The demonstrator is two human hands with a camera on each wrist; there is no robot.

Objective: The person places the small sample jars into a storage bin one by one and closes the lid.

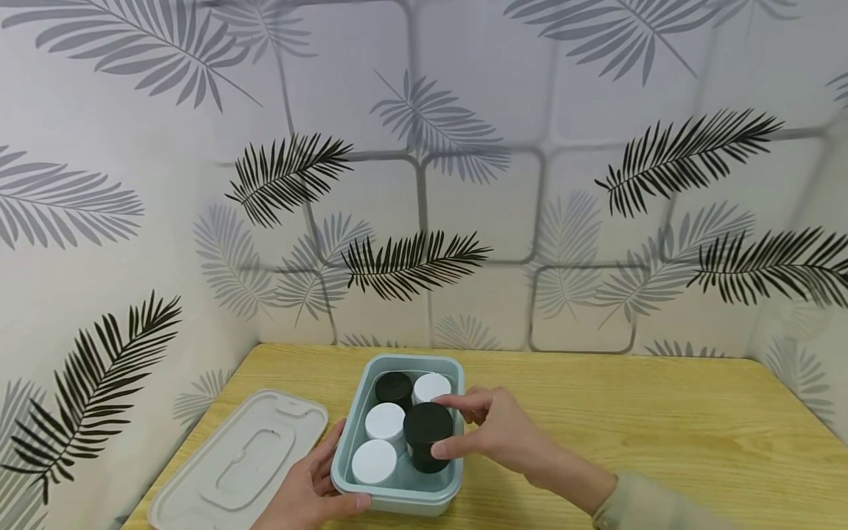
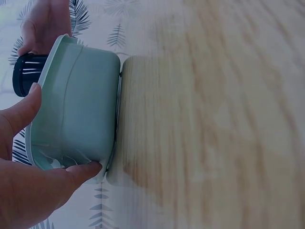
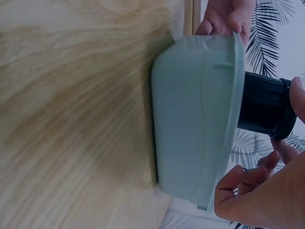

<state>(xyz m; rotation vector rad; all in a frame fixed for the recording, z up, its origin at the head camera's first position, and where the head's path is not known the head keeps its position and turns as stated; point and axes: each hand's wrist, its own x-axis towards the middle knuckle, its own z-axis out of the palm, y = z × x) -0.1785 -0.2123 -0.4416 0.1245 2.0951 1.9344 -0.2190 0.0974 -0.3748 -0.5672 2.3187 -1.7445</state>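
A light blue-green plastic box (image 1: 344, 471) stands on the table, holding white-lidded and black-lidded round jars. My left hand (image 1: 311, 478) grips its near left corner, thumb at the front wall and fingers along the left side. Between thumb and index finger, my right hand (image 1: 500, 434) pinches a black jar (image 1: 428, 434) by its lid. That jar sticks up above the rim at the box's right side, as the right wrist view shows of the black jar (image 3: 266, 105). Three white lids (image 1: 375, 462) and one more black lid (image 1: 394, 389) sit lower inside the box.
A pale grey lid (image 1: 245, 456) with a raised pattern lies flat left of the box. The wooden table (image 1: 629, 419) extends to the right. A wall covering with leaf prints (image 1: 477, 213) rises behind the table's far edge.
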